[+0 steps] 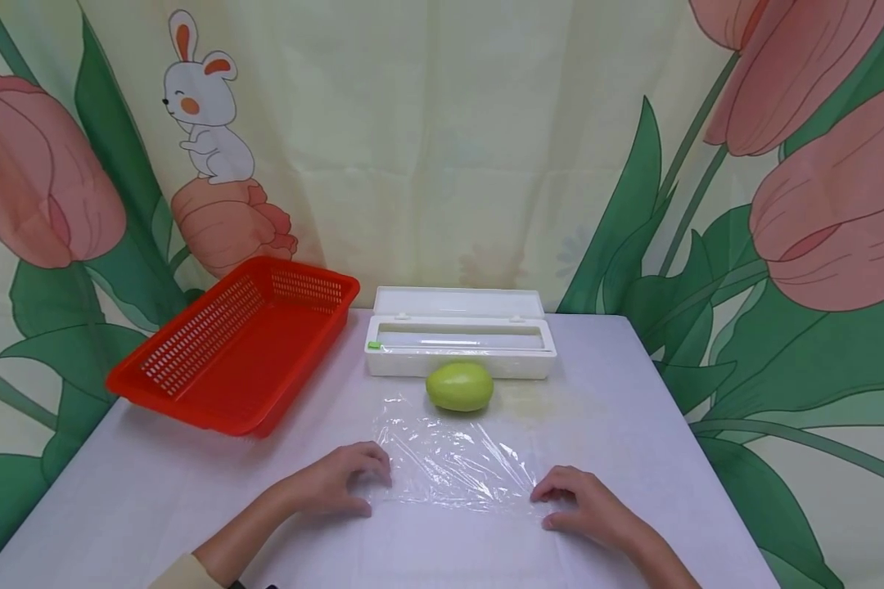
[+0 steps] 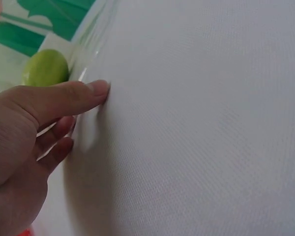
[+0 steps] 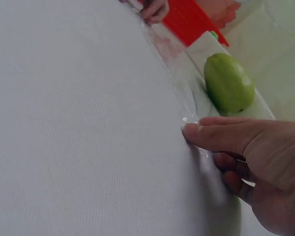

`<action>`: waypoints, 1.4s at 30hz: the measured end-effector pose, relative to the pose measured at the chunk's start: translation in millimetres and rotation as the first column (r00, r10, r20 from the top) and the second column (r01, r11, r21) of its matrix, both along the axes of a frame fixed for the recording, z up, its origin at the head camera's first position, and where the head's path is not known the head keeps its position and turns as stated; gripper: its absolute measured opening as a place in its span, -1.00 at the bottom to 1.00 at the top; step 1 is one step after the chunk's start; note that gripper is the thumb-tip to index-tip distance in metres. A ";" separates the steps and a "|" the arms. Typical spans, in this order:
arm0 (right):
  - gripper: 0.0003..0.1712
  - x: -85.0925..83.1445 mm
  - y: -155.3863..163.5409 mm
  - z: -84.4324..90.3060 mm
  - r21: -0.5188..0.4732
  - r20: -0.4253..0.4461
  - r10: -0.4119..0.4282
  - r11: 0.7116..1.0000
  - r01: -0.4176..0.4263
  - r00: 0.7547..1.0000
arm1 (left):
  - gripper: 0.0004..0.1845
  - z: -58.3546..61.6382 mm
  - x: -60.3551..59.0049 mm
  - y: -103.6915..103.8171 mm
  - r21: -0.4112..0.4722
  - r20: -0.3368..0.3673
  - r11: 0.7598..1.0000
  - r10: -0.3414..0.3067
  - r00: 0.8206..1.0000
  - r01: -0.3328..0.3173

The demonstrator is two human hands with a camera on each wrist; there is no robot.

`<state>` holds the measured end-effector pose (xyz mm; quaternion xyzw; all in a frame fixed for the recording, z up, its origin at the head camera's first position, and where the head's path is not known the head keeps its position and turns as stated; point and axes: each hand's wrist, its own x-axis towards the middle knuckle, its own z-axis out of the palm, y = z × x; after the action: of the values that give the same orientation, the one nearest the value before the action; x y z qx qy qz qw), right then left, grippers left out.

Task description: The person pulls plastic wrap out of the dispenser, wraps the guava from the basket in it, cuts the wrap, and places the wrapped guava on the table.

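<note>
- Plastic wrap (image 1: 453,462) lies flat near the table's (image 1: 670,425) front edge, between my hands.
- My left hand (image 1: 339,483) presses curled fingertips on its left edge; my right hand (image 1: 585,503) pins its right edge, thumb down.
- Green mango (image 1: 460,386) sits at the wrap's far edge, just before the white dispenser (image 1: 460,339).
- Red basket (image 1: 239,352) overhangs the far-left corner.

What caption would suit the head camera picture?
Both hands, left hand and right hand, press a sheet of cling film flat before a green mango.

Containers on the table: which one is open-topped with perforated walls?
The red basket, back left. The white dispenser box behind the green fruit has solid walls and a hinged lid.
</note>
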<state>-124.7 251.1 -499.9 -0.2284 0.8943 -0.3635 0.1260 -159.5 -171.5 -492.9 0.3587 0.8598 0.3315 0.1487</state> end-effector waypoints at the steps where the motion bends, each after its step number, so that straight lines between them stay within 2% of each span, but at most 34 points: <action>1: -0.74 -0.3 -0.3 -0.7 0.003 -0.004 -0.006 1.000 0.006 1.000 | -0.71 -1.2 -0.5 -0.3 0.018 -0.023 1.000 -0.009 1.000 0.009; 4: -0.85 -1.2 -1.4 -2.1 -0.001 -0.023 -0.012 1.000 0.012 1.000 | -0.84 -5.2 -2.1 -0.6 0.087 -0.107 0.996 -0.028 0.994 0.037; 7: -0.92 -2.2 -2.2 0.4 -0.012 -0.030 -0.029 1.000 0.029 0.999 | -0.87 -7.9 -3.6 0.4 0.143 -0.165 0.989 -0.020 0.986 0.044; 10: -0.95 -3.3 -2.4 6.0 -0.027 -0.038 -0.060 0.998 0.059 0.997 | -0.85 -7.7 -5.1 1.9 0.188 -0.138 0.982 0.021 0.990 0.005; 14: -0.96 -6.0 -1.9 13.4 0.002 -0.010 -0.131 0.991 0.131 0.991 | -0.86 -2.3 -6.8 2.9 0.212 -0.043 0.971 0.122 0.992 -0.111; 18: -0.96 -11.3 -3.0 20.5 0.001 -0.036 -0.179 0.984 0.179 0.983 | -0.89 6.7 -10.4 3.8 0.193 0.006 0.955 0.228 0.974 -0.225; 22: -0.91 -16.6 -4.0 30.0 -0.030 -0.055 -0.220 0.975 0.219 0.974 | -0.92 13.5 -17.3 6.5 0.203 0.019 0.937 0.285 0.958 -0.283; 26: -0.82 -23.0 -4.9 38.3 -0.070 0.017 -0.251 0.965 0.251 0.968 | -0.91 19.2 -24.0 9.3 0.261 0.024 0.914 0.316 0.949 -0.311; 28: -0.80 -27.0 -5.4 41.3 -0.113 0.026 -0.254 0.960 0.255 0.967 | -0.91 22.9 -27.1 10.8 0.295 0.028 0.899 0.329 0.944 -0.323; 32: -0.75 -34.5 -7.0 44.8 -0.157 -0.046 -0.270 0.953 0.260 0.962 | -0.91 29.3 -32.3 13.2 0.338 0.017 0.880 0.348 0.937 -0.333; 37: -0.74 -41.5 -11.3 47.7 -0.129 -0.125 -0.317 0.945 0.301 0.940 | -0.86 35.0 -37.2 16.1 0.348 0.000 0.873 0.364 0.931 -0.341; 40: -0.79 -46.2 -14.2 49.3 -0.126 -0.177 -0.340 0.939 0.321 0.924 | -0.84 37.5 -39.6 19.0 0.352 -0.027 0.869 0.382 0.924 -0.349; 42: -0.82 -49.1 -16.0 51.9 -0.129 -0.212 -0.346 0.937 0.324 0.914 | -0.85 42.6 -39.0 22.7 0.357 -0.052 0.860 0.409 0.911 -0.365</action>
<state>-173.8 235.1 -448.0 -0.1179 0.9113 -0.3909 -0.0535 -198.5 -148.8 -450.3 0.2187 0.8518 0.4744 -0.0395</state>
